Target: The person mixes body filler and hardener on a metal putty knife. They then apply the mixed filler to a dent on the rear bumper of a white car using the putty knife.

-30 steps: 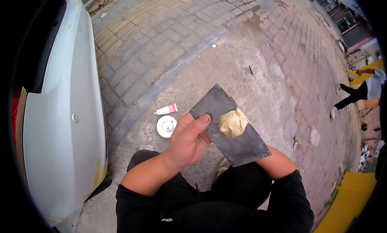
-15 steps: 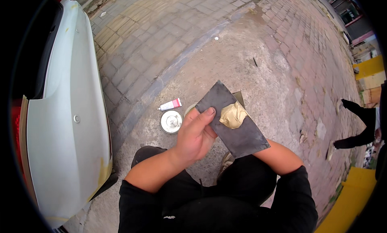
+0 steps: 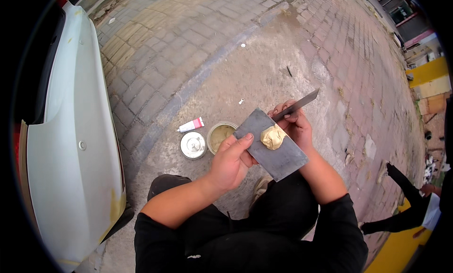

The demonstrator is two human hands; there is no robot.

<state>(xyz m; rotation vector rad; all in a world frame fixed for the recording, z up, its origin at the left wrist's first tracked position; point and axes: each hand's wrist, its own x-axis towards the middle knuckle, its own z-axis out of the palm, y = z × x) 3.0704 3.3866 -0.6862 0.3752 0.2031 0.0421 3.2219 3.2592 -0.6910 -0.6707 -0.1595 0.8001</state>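
Observation:
My left hand [image 3: 230, 165] is closed on a dark grey flat plate [image 3: 279, 166], its thumb on the near left part of the top. A lump of tan paste [image 3: 272, 137] sits on the plate with a folded, creased surface. Beyond the plate's far right edge, my right hand [image 3: 300, 129] is closed round a dark, thin scraper blade [image 3: 303, 104]. The blade slants up to the right, clear of the paste. Some of my right fingers are hidden behind the plate and blade.
On the concrete to the left are an open round tin [image 3: 208, 139], a silvery round lid [image 3: 193, 146] and a white and red tube [image 3: 190, 125]. A pale car body panel [image 3: 75, 178] with yellowish patches fills the left side. Another person [image 3: 401, 197] is at the right.
My right hand has come out from behind the plate with the scraper raised. The plate is tilted flatter. The open tin shows more, and the other person has moved nearer.

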